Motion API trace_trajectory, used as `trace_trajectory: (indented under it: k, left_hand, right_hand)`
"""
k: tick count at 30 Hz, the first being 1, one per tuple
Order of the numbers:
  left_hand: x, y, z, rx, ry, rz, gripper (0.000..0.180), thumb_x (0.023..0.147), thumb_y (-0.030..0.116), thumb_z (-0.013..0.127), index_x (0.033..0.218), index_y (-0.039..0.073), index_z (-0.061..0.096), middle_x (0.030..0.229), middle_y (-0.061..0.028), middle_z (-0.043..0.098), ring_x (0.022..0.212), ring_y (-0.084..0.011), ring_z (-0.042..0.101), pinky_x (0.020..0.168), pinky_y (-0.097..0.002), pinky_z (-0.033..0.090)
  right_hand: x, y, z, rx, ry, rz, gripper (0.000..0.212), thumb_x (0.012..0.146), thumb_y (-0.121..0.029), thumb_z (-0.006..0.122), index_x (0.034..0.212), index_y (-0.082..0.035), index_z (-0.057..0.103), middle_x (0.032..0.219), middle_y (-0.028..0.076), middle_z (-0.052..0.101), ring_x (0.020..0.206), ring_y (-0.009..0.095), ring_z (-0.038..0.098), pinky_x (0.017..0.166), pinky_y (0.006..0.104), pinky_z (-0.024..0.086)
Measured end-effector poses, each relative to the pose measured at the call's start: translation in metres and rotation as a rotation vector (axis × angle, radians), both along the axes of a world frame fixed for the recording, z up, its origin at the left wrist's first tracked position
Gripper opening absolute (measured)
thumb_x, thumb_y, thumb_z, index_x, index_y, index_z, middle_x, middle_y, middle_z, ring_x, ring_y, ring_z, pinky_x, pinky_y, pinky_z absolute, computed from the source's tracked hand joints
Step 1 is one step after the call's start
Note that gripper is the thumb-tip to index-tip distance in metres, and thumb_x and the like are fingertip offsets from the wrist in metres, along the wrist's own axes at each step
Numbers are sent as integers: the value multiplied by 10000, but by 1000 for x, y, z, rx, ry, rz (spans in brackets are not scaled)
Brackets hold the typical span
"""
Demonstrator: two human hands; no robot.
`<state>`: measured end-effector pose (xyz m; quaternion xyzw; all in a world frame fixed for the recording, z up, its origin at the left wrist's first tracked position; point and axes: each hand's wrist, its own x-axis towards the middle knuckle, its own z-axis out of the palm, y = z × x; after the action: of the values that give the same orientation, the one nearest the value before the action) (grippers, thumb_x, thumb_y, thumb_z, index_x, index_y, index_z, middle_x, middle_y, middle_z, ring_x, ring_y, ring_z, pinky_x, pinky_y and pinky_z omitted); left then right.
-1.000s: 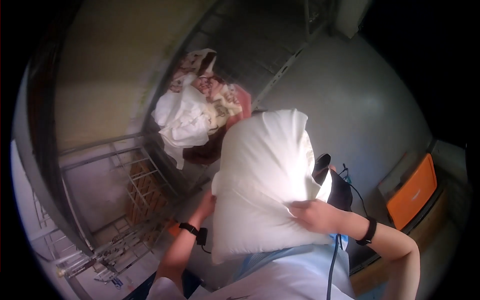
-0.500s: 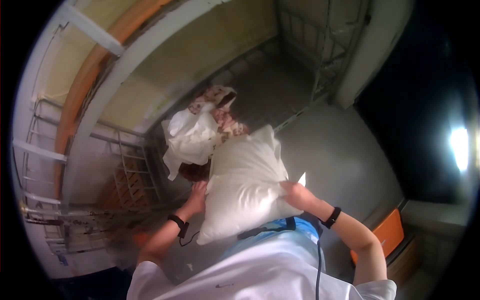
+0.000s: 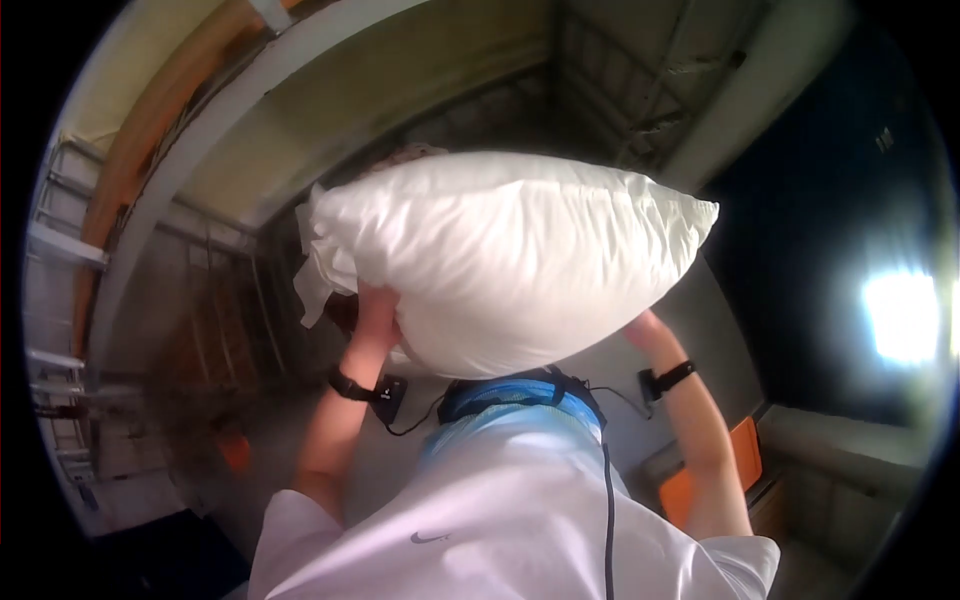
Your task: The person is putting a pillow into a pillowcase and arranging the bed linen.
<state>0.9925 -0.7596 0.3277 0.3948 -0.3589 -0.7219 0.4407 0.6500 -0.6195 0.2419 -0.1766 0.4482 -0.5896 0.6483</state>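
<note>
A plump white pillow (image 3: 520, 260) is held up in front of me, stretching wide across the middle of the view. My left hand (image 3: 377, 312) grips its lower left part, with the fingertips partly hidden in the fabric. At the lower right edge, my right hand (image 3: 648, 330) supports the pillow, its fingers mostly behind it. Beyond the pillow's left end lies a crumpled white cloth (image 3: 313, 295), largely covered from sight. A bit of patterned reddish cloth (image 3: 410, 153) shows above the pillow's top edge.
Metal bed frames with a ladder (image 3: 215, 290) stand at the left, below a curved orange-brown beam (image 3: 135, 140). An orange chair (image 3: 745, 450) is at my right. A black cable (image 3: 608, 500) hangs down my shirt. Bright light (image 3: 900, 315) shines at the far right.
The pillow has been raised and turned so that its long side runs left to right. My hands have moved up, the right one outward. The pillow now covers most of the cloths.
</note>
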Motion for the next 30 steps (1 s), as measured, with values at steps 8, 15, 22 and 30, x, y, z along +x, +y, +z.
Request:
trace_trajectory:
  k: [8, 15, 22, 30]
  left_hand:
    - [0, -16, 11, -11, -132, 71, 437, 831, 34, 570, 1250, 8, 446, 1153, -78, 562, 1035, -215, 565, 853, -368, 492]
    - [23, -5, -39, -656, -621, -2, 444, 958, 235, 469, 1330, 1, 411, 1322, -118, 490, 1187, -217, 483, 994, -365, 412]
    - [43, -1, -26, -651, -588, -76, 394, 904, 133, 562, 1261, -11, 479, 1219, -84, 553, 1092, -184, 531, 940, -325, 435]
    - [62, 55, 21, -179, -656, -672, 509, 921, 154, 565, 1372, 7, 381, 1316, -71, 497, 1200, -161, 459, 1006, -301, 364]
  right_hand:
    - [-16, -8, 33, -129, 357, -297, 517, 942, -213, 515, 1386, -13, 343, 1378, 91, 442, 1232, 191, 449, 1010, 348, 377]
    - [-28, -21, 122, -453, 572, -517, 331, 931, -118, 490, 1221, 41, 510, 1162, 112, 600, 1064, 195, 580, 915, 312, 456]
    - [-15, 11, 247, -762, 449, -146, 312, 941, -244, 541, 1123, 8, 569, 997, 76, 634, 886, 145, 614, 796, 278, 508]
    - [-32, 11, 177, -383, 564, -307, 190, 967, -204, 514, 1030, -33, 568, 868, -20, 584, 792, 47, 545, 689, 199, 441]
